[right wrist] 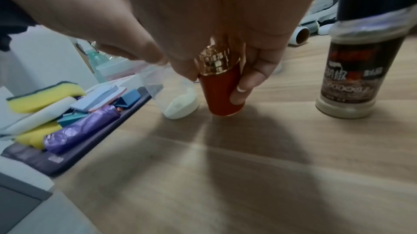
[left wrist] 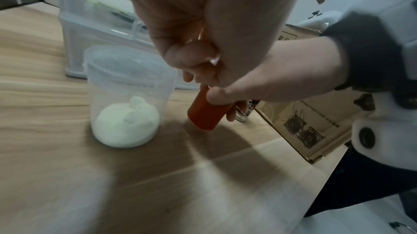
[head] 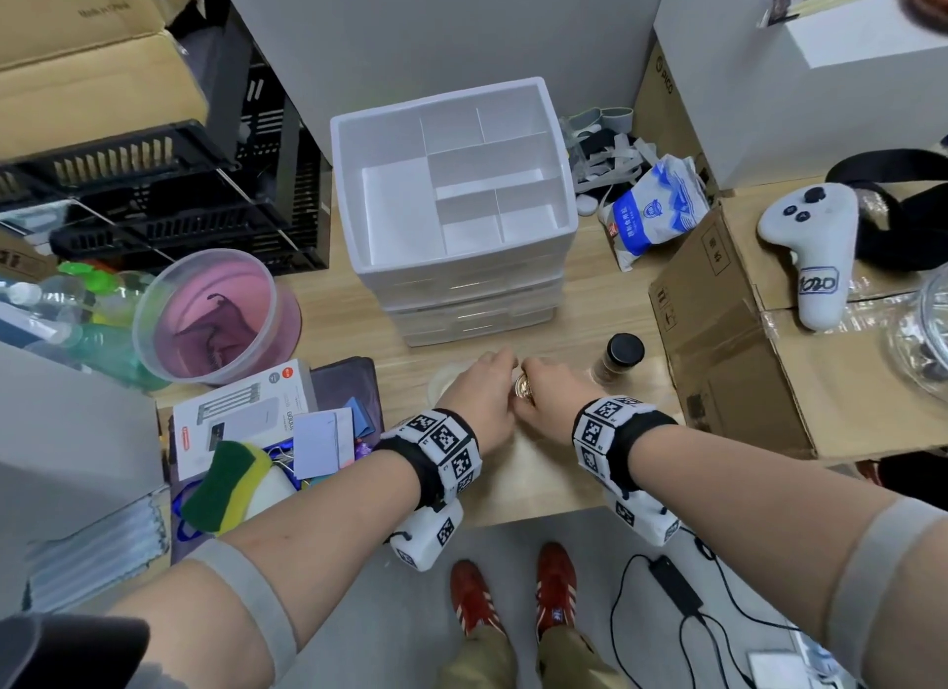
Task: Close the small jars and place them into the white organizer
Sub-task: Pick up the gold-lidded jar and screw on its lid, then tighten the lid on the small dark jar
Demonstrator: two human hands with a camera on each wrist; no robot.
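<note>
You had the red jar (right wrist: 222, 95) standing on the wooden table (head: 538, 463), at about six o'clock from the white organizer (head: 451, 175). Its gold cap (right wrist: 215, 61) sat on top, and both your hands were wrapped around it. Your left hand (head: 479, 398) curled round the jar from the nine o'clock side; your right hand (head: 551, 401) gripped from three o'clock, fingers (right wrist: 250, 81) down along the red body. Whether the cap was fully tight, I couldn't tell. Just at nine o'clock of the red jar stood the clear jar (left wrist: 129, 95), with white powder in the bottom. At three o'clock stood the black-capped spice jar (head: 615, 363), upright and apart from your hands. Beyond it, the cardboard box (head: 738, 360) carried a white controller (head: 813, 250). Far out at nine o'clock sat the pink tub (head: 218, 314).
</note>
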